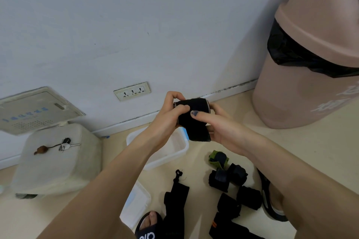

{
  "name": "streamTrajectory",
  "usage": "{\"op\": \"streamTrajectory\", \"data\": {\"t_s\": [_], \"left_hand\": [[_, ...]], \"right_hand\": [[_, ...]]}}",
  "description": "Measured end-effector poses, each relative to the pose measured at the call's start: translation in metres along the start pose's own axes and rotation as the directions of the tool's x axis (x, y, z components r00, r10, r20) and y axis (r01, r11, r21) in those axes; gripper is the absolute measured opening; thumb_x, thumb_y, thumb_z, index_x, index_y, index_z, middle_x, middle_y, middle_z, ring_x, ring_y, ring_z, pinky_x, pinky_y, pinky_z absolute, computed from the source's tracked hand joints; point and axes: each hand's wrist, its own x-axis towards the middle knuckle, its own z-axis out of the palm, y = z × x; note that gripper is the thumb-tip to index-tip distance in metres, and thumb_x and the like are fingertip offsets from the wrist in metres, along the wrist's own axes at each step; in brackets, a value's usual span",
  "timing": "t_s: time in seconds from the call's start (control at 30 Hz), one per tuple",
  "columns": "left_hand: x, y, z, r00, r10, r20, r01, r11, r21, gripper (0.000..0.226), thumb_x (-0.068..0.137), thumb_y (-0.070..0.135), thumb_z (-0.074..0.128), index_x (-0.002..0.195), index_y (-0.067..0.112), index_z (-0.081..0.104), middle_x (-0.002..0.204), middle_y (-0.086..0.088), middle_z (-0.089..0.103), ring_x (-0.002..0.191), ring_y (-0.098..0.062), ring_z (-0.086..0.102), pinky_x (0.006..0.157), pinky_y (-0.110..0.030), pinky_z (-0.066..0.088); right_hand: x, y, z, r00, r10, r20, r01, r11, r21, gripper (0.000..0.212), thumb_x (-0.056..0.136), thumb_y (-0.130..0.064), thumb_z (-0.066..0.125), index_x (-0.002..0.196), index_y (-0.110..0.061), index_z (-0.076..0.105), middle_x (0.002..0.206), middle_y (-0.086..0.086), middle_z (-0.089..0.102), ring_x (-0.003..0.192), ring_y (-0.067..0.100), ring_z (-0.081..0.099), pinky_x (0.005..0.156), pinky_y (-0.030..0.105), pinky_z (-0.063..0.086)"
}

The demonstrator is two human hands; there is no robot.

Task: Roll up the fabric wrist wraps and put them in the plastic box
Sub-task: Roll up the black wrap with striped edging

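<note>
Held wrap: a black fabric wrist wrap (191, 116), soft and matte, was wound into a thick cylinder with a loose tail hanging off its lower end; it was held in the air above the far right corner of the plastic box.
Left hand: the left hand (167, 116) curled its fingers over the left end of the roll, its grip closed round the wrap.
Right hand: the right hand (219, 128) gripped the right end and the tail, thumb laid flat across the front of the roll.
Plastic box: the plastic box (174, 156), white, translucent and rectangular with rounded corners, sat on the floor below the hands; the forearm hid much of its inside.
Lid: a flat translucent lid (138, 200) lay on the floor nearer the person, just beside the left sandal.
Rolled wraps: about five dark rolled wraps (229, 178) were clustered on the floor to the right of the box, one of them with green fabric (218, 159); the exact count was hard to tell.
Unrolled wrap: one long black wrap (175, 198) lay flat with a thumb loop at its far end.
Floor: the smooth beige floor (291, 151) had open room between the box and the bin.
Bin: one pink plastic bin (303, 87), lined with a black bag, stood at the right by the wall.
Sandals: two black sandals (149, 227) showed at the bottom edge.
</note>
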Motion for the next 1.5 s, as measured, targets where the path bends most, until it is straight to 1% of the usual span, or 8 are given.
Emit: {"op": "streamTrajectory", "data": {"t_s": [0.2,0.37,0.53,0.7,1.03,1.17,1.33,1.5], "left_hand": [[0.003,-0.001,-0.008,0.994,0.051,-0.098,-0.044,0.997,0.071,0.023,0.089,0.023,0.06,0.108,0.026,0.047,0.095,-0.008,0.054,0.081,-0.02,0.06,0.078,-0.034,0.049],[0.0,-0.01,-0.003,0.984,0.155,-0.092,-0.12,0.945,0.305,0.022,0.1,0.01,0.059,0.113,0.024,0.047,0.097,0.003,0.058,0.081,-0.007,0.058,0.071,-0.016,0.048],[0.0,-0.013,0.0,0.98,0.199,-0.009,-0.186,0.93,0.317,0.026,0.096,0.007,0.065,0.107,0.024,0.049,0.108,0.003,0.057,0.081,-0.007,0.059,0.074,-0.021,0.05],[-0.002,-0.013,0.003,0.98,0.195,0.026,-0.193,0.924,0.33,0.027,0.085,0.016,0.068,0.101,0.028,0.05,0.112,-0.018,0.056,0.085,-0.019,0.058,0.077,-0.033,0.049],[-0.009,-0.019,0.011,0.96,0.27,0.079,-0.272,0.819,0.505,0.054,0.065,0.019,0.078,0.096,0.04,0.04,0.11,-0.004,0.05,0.087,-0.015,0.051,0.071,-0.023,0.044],[-0.006,-0.026,0.016,0.924,0.375,0.076,-0.339,0.71,0.617,0.052,0.069,0.018,0.084,0.092,0.032,0.039,0.105,0.011,0.044,0.086,-0.005,0.048,0.066,-0.021,0.041],[-0.007,-0.03,0.015,0.888,0.447,0.11,-0.394,0.614,0.684,0.04,0.073,0.035,0.076,0.087,0.024,0.04,0.096,0.011,0.043,0.081,-0.007,0.045,0.062,-0.02,0.036],[-0.01,-0.051,0.017,0.927,0.354,0.125,-0.325,0.591,0.738,0.032,0.085,0.045,0.068,0.083,0.027,0.041,0.096,0.012,0.041,0.076,-0.01,0.048,0.065,-0.031,0.046]], "right_hand": [[-0.003,0.005,0.004,0.996,-0.034,-0.087,0.032,0.999,-0.021,0.07,0.097,0.004,0.063,0.155,-0.015,0.028,0.086,0.019,0.072,0.061,0.021,0.069,0.062,0.031,0.059],[-0.003,0.007,0.011,0.982,-0.09,-0.163,0.084,0.996,-0.04,0.081,0.096,0.001,0.065,0.158,-0.023,0.019,0.07,0.012,0.071,0.056,0.022,0.067,0.062,0.031,0.058],[-0.001,0.001,0.003,0.969,-0.092,-0.231,0.108,0.992,0.061,0.067,0.097,-0.001,0.066,0.152,-0.015,0.03,0.065,0.012,0.07,0.062,0.022,0.069,0.062,0.028,0.058],[-0.003,0.001,-0.003,0.974,-0.048,-0.223,0.083,0.985,0.152,0.062,0.097,0.001,0.065,0.149,-0.012,0.034,0.076,0.017,0.072,0.061,0.018,0.069,0.062,0.025,0.058],[-0.008,-0.002,-0.01,0.993,0.038,-0.113,-0.017,0.982,0.186,0.037,0.094,0.003,0.064,0.13,-0.002,0.055,0.086,0.019,0.073,0.061,0.014,0.068,0.057,0.023,0.057],[-0.009,0.002,-0.012,0.993,0.112,-0.027,-0.103,0.968,0.227,0.011,0.095,0.003,0.061,0.103,0.0,0.069,0.084,0.015,0.069,0.059,0.009,0.067,0.057,0.018,0.057],[-0.008,0.003,-0.02,0.988,0.157,-0.001,-0.151,0.954,0.26,0.006,0.095,-0.005,0.063,0.098,-0.001,0.067,0.077,0.01,0.069,0.057,0.01,0.063,0.057,0.017,0.057],[-0.011,0.002,-0.022,0.992,0.128,-0.004,-0.123,0.956,0.267,0.007,0.097,-0.006,0.06,0.093,-0.002,0.065,0.08,0.013,0.071,0.057,0.012,0.066,0.058,0.02,0.058]]}}
